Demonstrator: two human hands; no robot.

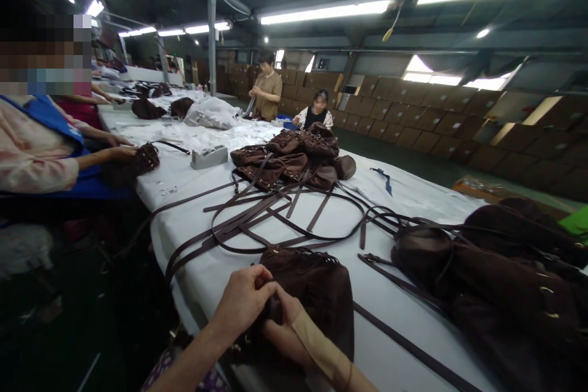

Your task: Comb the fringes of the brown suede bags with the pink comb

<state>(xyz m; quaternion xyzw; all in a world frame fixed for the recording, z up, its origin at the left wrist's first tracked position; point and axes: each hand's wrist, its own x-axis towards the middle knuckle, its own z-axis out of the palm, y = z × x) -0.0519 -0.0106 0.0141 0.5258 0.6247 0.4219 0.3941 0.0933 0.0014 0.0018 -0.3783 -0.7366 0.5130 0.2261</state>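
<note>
A dark brown suede bag (316,294) lies at the near edge of the white-covered table (321,220). My left hand (243,301) is closed, pinching the bag's near rim. My right hand (287,327), with a tan bandage round its wrist and palm, grips the same rim right beside it. The two hands touch each other over the bag's opening. What exactly the fingers pinch is hidden by the suede.
Long brown straps (257,220) sprawl across the table's middle. Piles of brown bags lie beyond (294,159) and at the right (505,282). A grey tape dispenser (209,157) stands further back. A person at left holds a bag (144,158); two people work far behind. Cardboard boxes (413,116) line the wall.
</note>
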